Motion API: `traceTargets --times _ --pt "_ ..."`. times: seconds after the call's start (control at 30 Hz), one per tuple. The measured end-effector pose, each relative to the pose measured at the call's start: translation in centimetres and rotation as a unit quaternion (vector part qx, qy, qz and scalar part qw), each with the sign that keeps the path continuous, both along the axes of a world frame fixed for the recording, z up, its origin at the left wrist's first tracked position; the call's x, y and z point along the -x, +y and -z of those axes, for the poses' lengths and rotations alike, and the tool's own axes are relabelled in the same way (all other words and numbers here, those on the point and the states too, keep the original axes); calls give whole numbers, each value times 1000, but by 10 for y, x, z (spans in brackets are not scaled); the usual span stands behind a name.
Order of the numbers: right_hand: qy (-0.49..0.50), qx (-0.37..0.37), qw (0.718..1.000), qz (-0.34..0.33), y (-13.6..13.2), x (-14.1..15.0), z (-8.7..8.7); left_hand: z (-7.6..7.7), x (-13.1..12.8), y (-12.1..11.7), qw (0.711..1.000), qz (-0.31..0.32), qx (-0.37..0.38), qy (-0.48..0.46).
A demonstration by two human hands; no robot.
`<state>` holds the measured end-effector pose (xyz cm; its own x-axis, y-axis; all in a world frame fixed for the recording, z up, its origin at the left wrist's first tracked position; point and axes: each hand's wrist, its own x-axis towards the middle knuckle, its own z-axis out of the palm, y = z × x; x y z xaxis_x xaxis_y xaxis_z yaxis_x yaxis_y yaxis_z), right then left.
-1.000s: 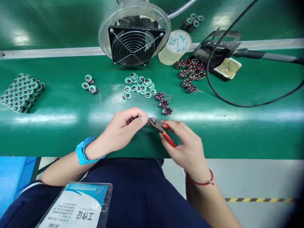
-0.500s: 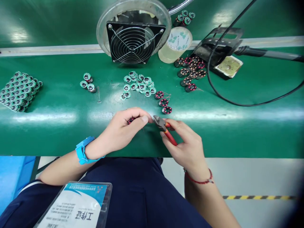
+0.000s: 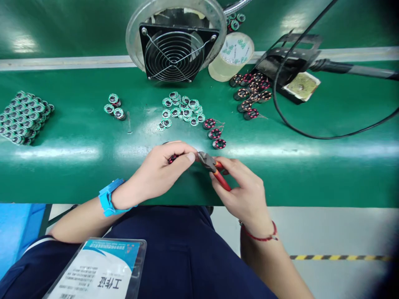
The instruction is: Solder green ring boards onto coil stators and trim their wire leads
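Note:
My left hand (image 3: 166,170) is closed around a small motor stator (image 3: 173,158) with red-and-black windings, mostly hidden by the fingers. Thumb and forefinger pinch together at its right side, where thin wire ends seem to lie. My right hand (image 3: 241,187) grips red-handled cutting pliers (image 3: 222,180), their dark jaws right at the left fingertips. Just beyond the hands stand three wound stators (image 3: 215,133) in a column, some with loose wires. Behind them lies a scatter of small round green circuit boards (image 3: 186,112).
A stacked block of green-topped stators (image 3: 25,118) is at far left, with three more (image 3: 119,113) nearer. A fan (image 3: 174,54), a tape roll (image 3: 232,56), a pile of stators (image 3: 252,93) and a soldering iron (image 3: 352,68) in its stand line the back. A black cable (image 3: 299,132) loops at right.
The pliers have shifted slightly left, bringing their jaws up to the left fingertips. My left hand has stayed nearly still with the stator.

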<state>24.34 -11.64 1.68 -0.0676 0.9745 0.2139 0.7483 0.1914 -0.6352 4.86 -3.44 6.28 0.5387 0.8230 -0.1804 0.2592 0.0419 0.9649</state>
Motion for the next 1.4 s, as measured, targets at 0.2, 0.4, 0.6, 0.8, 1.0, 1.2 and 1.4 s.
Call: traceTargets --times 0.2,0.4,0.6,0.8,1.0,1.2,1.4 --pt "6 -11 1000 16 0 -2 2 1 1 0 999 -8 35 -15" --pt "23 8 998 55 -3 -2 3 12 10 -1 969 12 226 -96" --pt "29 14 999 39 -7 2 5 15 12 -2 964 -24 242 -105" --pt "14 14 1000 17 -11 6 8 11 11 -1 963 -45 237 -122" --pt "-19 4 1000 3 -11 9 10 10 12 -3 967 -37 221 -125" --pt "-25 -3 1000 2 -10 9 10 8 12 -3 977 -25 185 -98" --pt "-14 -2 1000 2 -10 9 9 7 10 -4 979 -20 176 -103"
